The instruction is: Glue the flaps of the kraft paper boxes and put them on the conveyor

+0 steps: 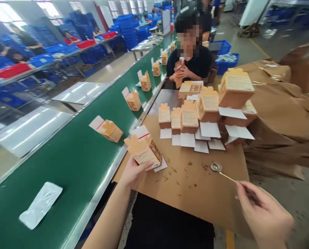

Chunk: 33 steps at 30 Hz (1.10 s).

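My left hand (135, 171) is closed on a small tan-and-brown cardboard box (147, 152), thumb across its printed side. The box tilts at the conveyor-side edge of the table, with a white flap carrying a red strip at its top. Pinched in my right hand (263, 211) is the thin handle of a spoon-like tool (216, 167). Its round, shiny head is over the brown tabletop (196, 200); I cannot tell whether it touches. Several similar boxes (190, 116) stand grouped and stacked beyond my hands, white flaps sticking out at their bottoms.
A green conveyor belt (74, 166) runs along the left, carrying a white plastic-wrapped packet (41, 204) and a row of open boxes (110, 130). Dark marks dot the tabletop. Across the table a co-worker (206, 62) holds a box. Brown sheets (281, 114) are heaped on the right.
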Motion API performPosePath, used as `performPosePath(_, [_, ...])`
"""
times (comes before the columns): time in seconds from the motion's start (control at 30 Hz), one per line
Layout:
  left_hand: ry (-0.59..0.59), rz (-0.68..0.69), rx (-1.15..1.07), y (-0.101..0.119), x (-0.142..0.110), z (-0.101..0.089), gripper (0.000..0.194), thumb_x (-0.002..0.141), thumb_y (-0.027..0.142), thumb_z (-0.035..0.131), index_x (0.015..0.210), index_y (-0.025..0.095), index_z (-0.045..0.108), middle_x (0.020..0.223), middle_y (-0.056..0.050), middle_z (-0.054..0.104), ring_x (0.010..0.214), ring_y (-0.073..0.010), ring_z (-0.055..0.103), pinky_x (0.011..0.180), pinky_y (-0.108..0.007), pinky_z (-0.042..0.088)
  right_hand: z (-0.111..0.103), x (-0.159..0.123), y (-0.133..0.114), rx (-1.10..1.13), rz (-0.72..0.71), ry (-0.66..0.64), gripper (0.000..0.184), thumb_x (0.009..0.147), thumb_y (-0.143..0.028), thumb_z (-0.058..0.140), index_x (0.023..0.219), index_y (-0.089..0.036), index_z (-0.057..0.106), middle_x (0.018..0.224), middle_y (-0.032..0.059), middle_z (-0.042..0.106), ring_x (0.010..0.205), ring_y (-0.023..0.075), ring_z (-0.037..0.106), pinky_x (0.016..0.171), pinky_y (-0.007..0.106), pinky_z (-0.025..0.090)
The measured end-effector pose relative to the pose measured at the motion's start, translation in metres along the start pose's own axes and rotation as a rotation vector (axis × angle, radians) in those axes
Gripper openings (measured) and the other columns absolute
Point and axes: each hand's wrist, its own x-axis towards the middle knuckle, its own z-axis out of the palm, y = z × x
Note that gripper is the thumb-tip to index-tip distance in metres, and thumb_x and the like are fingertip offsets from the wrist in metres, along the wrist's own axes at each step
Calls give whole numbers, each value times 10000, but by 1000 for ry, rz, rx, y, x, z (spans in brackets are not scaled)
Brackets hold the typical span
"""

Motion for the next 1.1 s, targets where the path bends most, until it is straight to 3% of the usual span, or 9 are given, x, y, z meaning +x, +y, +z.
performPosePath(0.17, [-103,-85,81,-25,0,27,862,537,442,1236,1233,208,786,1269,-197,925,1274,-492,886,1140,-670,706,17,24,-18,-89,-203,-54,292,1168,-351,713,929,-261,856,781,21,819,614,173,738,657,292,612])
performPosePath(0.33, [-162,-83,183,-23,5,31,860,561,442,1229,1241,211,757,1220,-198,924,1302,-483,880,1152,-661,700,33,30,-11,-110,-215,-139,374,1202,-405,643,915,-263,835,787,32,813,637,179,739,642,291,587])
performPosePath(0.47, [-181,-84,172,-19,8,33,789,583,464,1220,1199,226,789,1163,-170,934,1251,-476,895,1113,-644,722,30,31,-21,-56,-230,-82,355,1204,-377,681,905,-261,831,754,15,781,602,164,699,648,288,579])
performPosePath(0.53, [-203,-95,163,-18,11,34,742,599,474,1214,1170,225,811,1167,-166,938,1247,-477,895,1126,-647,717,30,24,-36,21,-208,-48,263,1176,-306,748,935,-257,840,751,2,779,585,155,693,642,286,584])
performPosePath(0.6, [-218,-95,159,-17,14,34,729,614,485,1209,1172,225,819,1206,-165,940,1280,-477,885,1161,-650,700,36,10,-54,140,-170,-98,175,1152,-247,785,991,-252,856,768,-3,791,586,153,702,620,280,590])
performPosePath(0.7, [-238,-95,175,-16,17,33,774,610,508,1208,1205,219,807,1278,-169,935,1316,-482,873,1185,-660,685,62,-16,-80,321,-141,-269,187,1160,-212,745,1014,-250,855,792,3,802,619,152,724,618,257,612])
performPosePath(0.8, [-242,-88,218,-17,17,31,781,624,541,1200,1207,210,797,1268,-174,933,1298,-480,877,1173,-663,686,96,-37,-97,362,-136,-368,268,1175,-213,678,958,-251,829,772,5,774,614,142,703,623,239,618])
performPosePath(0.93, [-244,-86,240,-20,16,29,777,628,568,1194,1193,215,794,1216,-165,934,1253,-469,887,1129,-646,701,124,-47,-103,360,-147,-430,312,1187,-250,631,955,-253,839,751,6,753,593,144,676,611,241,619])
performPosePath(1.1, [-245,-95,249,-20,15,30,789,625,574,1187,1197,210,783,1246,-183,927,1244,-460,885,1120,-640,699,129,-46,-101,348,-151,-443,325,1191,-247,614,952,-249,835,756,8,745,606,146,679,633,247,620])
